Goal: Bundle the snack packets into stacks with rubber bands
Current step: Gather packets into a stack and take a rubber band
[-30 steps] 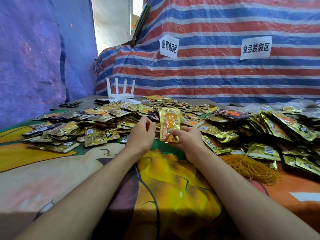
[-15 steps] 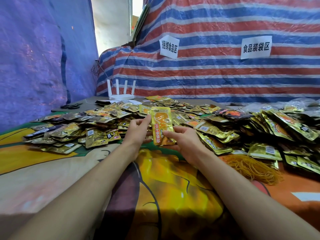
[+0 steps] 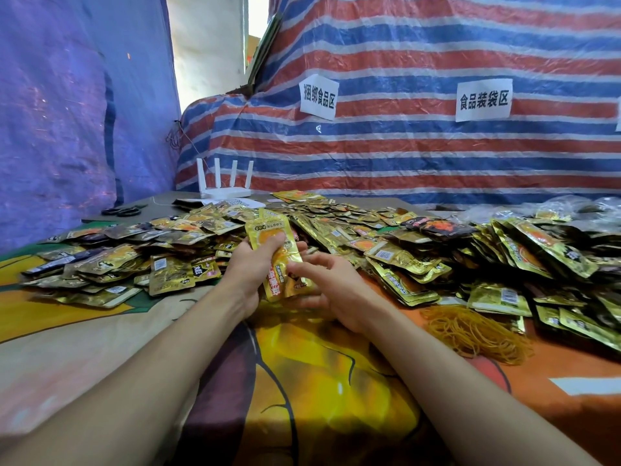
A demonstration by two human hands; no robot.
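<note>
Left hand [image 3: 250, 265] is gripping a small stack of gold packets [image 3: 280, 264], thumb curling over the front, grip closed round it. The stack is tilting near upright just above the tabletop [image 3: 100, 348], in front of the person. Right hand [image 3: 336, 292] is sitting just beside it, grip open, fingers relaxed, fingertips touching the stack's lower part. Loose packets [image 3: 134, 260] are lying heaped across the tabletop behind and to both sides. Rubber bands [image 3: 473, 331] are lying piled near the right forearm.
</note>
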